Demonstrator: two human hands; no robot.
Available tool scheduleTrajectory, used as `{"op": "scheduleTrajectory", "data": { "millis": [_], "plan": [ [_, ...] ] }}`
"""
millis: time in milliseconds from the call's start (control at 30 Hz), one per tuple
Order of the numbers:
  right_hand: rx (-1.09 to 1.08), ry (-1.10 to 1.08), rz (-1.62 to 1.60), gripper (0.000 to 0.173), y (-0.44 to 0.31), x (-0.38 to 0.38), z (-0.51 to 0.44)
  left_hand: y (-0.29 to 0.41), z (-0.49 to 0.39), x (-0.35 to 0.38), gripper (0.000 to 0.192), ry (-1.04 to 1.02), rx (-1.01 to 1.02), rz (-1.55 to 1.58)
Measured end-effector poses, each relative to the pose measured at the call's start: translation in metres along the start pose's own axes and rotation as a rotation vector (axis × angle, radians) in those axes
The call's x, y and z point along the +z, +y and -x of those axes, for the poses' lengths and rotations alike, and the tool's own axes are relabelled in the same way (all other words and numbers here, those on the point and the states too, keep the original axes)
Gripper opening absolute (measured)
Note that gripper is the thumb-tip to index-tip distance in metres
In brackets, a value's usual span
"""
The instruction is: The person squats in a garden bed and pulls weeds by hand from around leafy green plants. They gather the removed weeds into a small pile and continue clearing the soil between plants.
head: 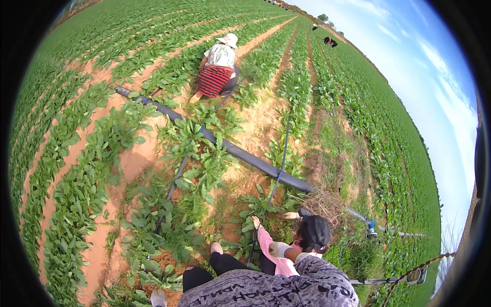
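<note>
My right hand (280, 250), in a whitish knit glove, reaches forward over the pink sleeve (265, 238) of a person crouching before me. Whether it touches the sleeve, and how its fingers are set, I cannot tell. At the bottom left edge shows a pale gloved shape, seemingly my left hand (158, 298), partly cut off by the frame. Leafy green plants (161, 274) grow beside it. The crouching person's bare-looking hand (256, 221) is at leaves by a thin black drip line (273, 192); their other hand (292, 215) is near dry grass.
A thick black irrigation pipe (245, 153) crosses the rows, with a blue valve (371, 226) at right. Beyond the pipe crouches a person in a white hat (229, 40). Dry grass (326, 205) is heaped on the pipe. A metal rod (376, 281) lies at lower right.
</note>
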State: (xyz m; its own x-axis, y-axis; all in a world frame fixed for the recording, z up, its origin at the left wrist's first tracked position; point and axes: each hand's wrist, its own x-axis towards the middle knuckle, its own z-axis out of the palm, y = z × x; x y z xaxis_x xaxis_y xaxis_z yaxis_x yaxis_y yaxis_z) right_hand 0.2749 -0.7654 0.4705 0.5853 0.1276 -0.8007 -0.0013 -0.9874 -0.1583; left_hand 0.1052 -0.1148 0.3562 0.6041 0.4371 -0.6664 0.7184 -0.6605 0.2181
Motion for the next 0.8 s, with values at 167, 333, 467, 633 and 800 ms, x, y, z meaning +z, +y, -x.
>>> {"op": "scheduleTrajectory", "data": {
  "millis": [167,333,467,633,800],
  "plan": [
    [0.102,0.061,-0.091,0.046,-0.022,-0.023,0.012,-0.020,-0.010,-0.013,0.068,-0.124,0.006,0.028],
    [0.023,0.139,-0.112,0.041,-0.038,-0.061,-0.020,-0.020,-0.013,-0.021,0.072,-0.114,-0.049,0.020],
    [-0.170,0.185,-0.075,0.031,-0.032,-0.082,-0.077,-0.002,-0.012,-0.018,0.057,0.087,0.116,0.187],
    [-0.316,0.124,0.147,0.033,-0.032,-0.106,-0.185,0.034,-0.016,0.004,0.065,0.077,0.175,0.153],
    [-0.282,-0.074,0.364,0.042,-0.039,-0.105,-0.306,0.088,-0.062,0.047,0.070,-0.031,0.138,0.071]
  ]
}}
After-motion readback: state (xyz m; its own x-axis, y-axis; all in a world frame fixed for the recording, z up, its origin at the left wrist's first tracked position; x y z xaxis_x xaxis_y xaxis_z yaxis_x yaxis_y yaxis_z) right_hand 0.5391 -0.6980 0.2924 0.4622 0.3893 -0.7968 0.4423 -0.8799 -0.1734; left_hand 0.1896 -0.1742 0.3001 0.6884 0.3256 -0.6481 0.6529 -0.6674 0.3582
